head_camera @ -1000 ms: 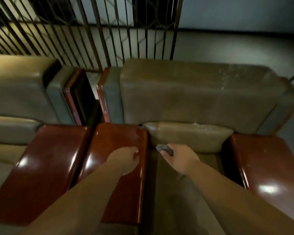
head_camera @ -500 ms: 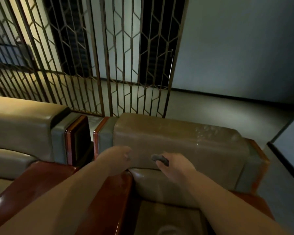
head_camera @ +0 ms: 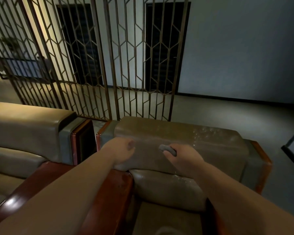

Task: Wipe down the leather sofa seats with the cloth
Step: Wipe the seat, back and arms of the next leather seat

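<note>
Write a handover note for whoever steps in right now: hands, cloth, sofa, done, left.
Left hand: fingers curled, holding nothing, in front of the armchair backrest.
Right hand: grips a small grey cloth wadded in the fingers, raised at the backrest face.
Sofa: seat cushion below both arms, red wooden armrest under the left forearm; second chair to the left.
Done: cannot tell; pale speckles show on the backrest's upper right.
Left: seats of both chairs, as far as the view shows.

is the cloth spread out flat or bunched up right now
Bunched up. The grey cloth is a small wad gripped in the right hand, held in front of the sofa backrest; only its end shows past the fingers.
</note>
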